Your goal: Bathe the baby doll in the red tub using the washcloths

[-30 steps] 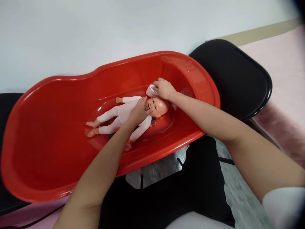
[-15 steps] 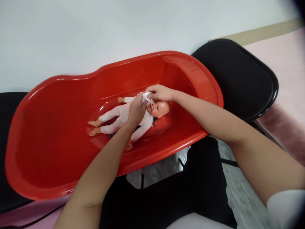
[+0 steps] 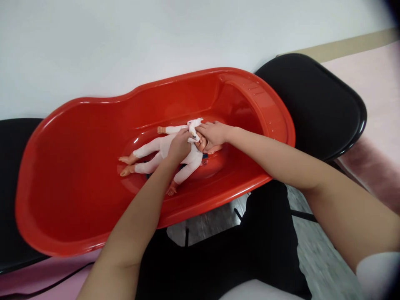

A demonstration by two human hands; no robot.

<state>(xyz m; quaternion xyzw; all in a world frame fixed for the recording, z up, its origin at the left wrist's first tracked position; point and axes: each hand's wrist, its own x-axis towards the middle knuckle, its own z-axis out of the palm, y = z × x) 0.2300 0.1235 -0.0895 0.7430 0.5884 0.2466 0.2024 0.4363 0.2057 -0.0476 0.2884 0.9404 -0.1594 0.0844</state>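
Observation:
A baby doll (image 3: 167,146) in a pale pink suit lies on its back in a red baby bathtub (image 3: 78,175), its feet pointing left and its head to the right. My left hand (image 3: 181,146) is over the doll's chest, its fingers closed on a small white cloth (image 3: 195,125) beside the doll's chin. From the right, my right hand (image 3: 215,133) reaches across the doll's face with its fingers closed on the same cloth, covering the eyes. Part of the doll's mouth and cheek shows between the two hands.
Black chair seats stand under both ends of the tub, one at the right (image 3: 321,104) and one at the left (image 3: 14,200). A white wall (image 3: 156,37) rises behind. Pink fabric (image 3: 371,100) lies at the right, and my black-clad legs are below the tub.
My right hand has come down over the doll's face, hiding its eyes. The white cloth is more spread out and lies lower, close to the chin. My left hand has shifted slightly.

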